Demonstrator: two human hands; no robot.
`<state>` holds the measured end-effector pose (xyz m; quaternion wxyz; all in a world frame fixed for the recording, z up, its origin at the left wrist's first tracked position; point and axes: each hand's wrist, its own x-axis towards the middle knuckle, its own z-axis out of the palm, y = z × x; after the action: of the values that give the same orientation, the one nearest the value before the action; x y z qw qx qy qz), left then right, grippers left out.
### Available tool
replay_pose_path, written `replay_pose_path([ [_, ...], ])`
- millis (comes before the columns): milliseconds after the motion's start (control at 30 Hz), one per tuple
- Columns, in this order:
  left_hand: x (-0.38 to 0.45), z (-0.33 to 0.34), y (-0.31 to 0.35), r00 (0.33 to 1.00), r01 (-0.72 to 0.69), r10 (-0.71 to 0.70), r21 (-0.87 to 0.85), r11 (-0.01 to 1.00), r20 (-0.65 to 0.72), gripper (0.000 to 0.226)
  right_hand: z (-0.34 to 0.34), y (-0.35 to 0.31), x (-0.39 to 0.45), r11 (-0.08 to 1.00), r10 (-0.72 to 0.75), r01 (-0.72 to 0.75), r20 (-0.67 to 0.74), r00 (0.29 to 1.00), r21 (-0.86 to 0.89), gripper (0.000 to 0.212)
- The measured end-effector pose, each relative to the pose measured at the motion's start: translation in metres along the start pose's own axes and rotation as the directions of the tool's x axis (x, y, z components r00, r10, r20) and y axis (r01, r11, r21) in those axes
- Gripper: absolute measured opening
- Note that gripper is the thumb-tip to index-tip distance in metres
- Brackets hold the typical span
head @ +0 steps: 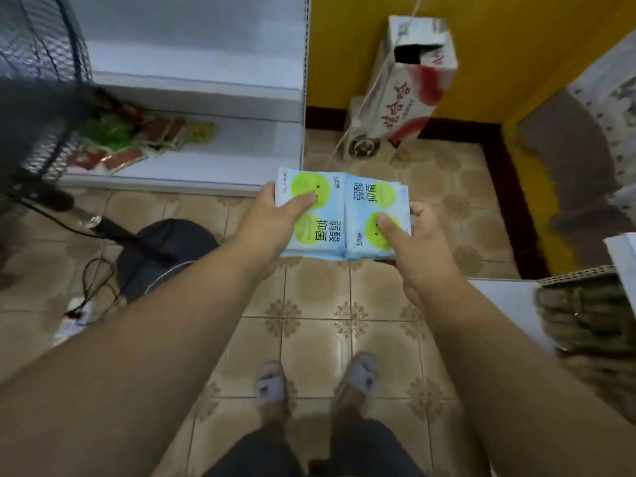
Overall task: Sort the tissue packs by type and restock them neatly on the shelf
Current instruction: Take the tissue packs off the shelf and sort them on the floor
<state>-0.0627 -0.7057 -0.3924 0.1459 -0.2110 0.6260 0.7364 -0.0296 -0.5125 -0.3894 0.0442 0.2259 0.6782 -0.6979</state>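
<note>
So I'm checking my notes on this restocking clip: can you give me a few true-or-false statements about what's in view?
1. Both hands hold blue packs with green circles. True: left hand and right hand grip the packs.
2. The packs already lie on the shelf. False: they are held above the tiled floor.
3. A cardboard box leans by the yellow wall. True.
4. The bottom shelf holds only blue packs. False: green and red packets lie there.

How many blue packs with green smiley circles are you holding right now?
2 on top, side by side: the left pack under the left hand, the right pack under the right hand. More may be stacked beneath, hidden.
</note>
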Motion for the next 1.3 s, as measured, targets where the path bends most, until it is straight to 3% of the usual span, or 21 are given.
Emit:
replay_pose_path([
  [233, 0.08, -0.023, -0.102, 0.97, 0.217, -0.215, 0.0, 0.976, -0.115, 0.026, 0.013, 0.114, 0.079, 0.986, 0.153, -0.147, 0.075, 0.985, -0.078, 0.03],
  [433, 0.179, -0.011, -0.215, 0.934, 0.12, -0.008, 0.294, 0.948, -0.357, 0.05, 0.015, 0.244, 0.163, 0.972, 0.128, -0.136, -0.052, 0.99, -0.193, 0.037],
  [600, 0.284, -0.033, -0.352, 0.948, 0.162, -0.064, 0.301, 0.94, -0.311, 0.033, 0.03, 0.401, 0.24, 0.962, 0.132, -0.157, -0.121, 0.984, -0.224, 0.033],
  [800, 0.387, -0.067, -0.51, 0.904, 0.293, -0.207, 0.19, 0.937, -0.375, 0.036, 0.043, 0.562, 0.329, 0.944, 0.177, -0.191, -0.077, 0.981, -0.27, 0.028],
  [933, 0.446, -0.076, -0.572, 0.917, 0.286, -0.177, 0.28, 0.916, -0.358, 0.036, 0.051, 0.633, 0.383, 0.948, 0.196, -0.203, -0.056, 0.979, -0.246, 0.024],
  [1033, 0.48, -0.079, -0.595, 0.938, 0.204, -0.058, 0.406, 0.891, -0.342, 0.035, 0.054, 0.668, 0.415, 0.946, 0.198, -0.201, -0.04, 0.979, -0.253, 0.029],
  [1133, 0.499, -0.086, -0.604, 0.978, 0.11, 0.022, 0.596, 0.796, -0.209, 0.056, 0.06, 0.687, 0.435, 0.889, 0.151, -0.133, 0.005, 0.989, -0.437, 0.048],
  [1167, 0.502, -0.091, -0.609, 0.987, 0.078, 0.037, 0.679, 0.73, -0.154, 0.059, 0.063, 0.691, 0.439, 0.795, 0.115, -0.078, 0.024, 0.993, -0.601, 0.055],
  [1233, 0.5, -0.096, -0.614, 0.998, 0.008, 0.046, 0.844, 0.537, -0.039, 0.062, 0.068, 0.692, 0.44, 0.455, 0.005, 0.0, 0.003, 1.0, -0.89, 0.066],
  [1300, 0.493, -0.095, -0.617, 0.997, -0.056, 0.071, 0.97, 0.236, 0.04, 0.069, 0.072, 0.687, 0.435, 0.294, -0.127, 0.094, 0.058, 0.99, -0.951, 0.061],
])
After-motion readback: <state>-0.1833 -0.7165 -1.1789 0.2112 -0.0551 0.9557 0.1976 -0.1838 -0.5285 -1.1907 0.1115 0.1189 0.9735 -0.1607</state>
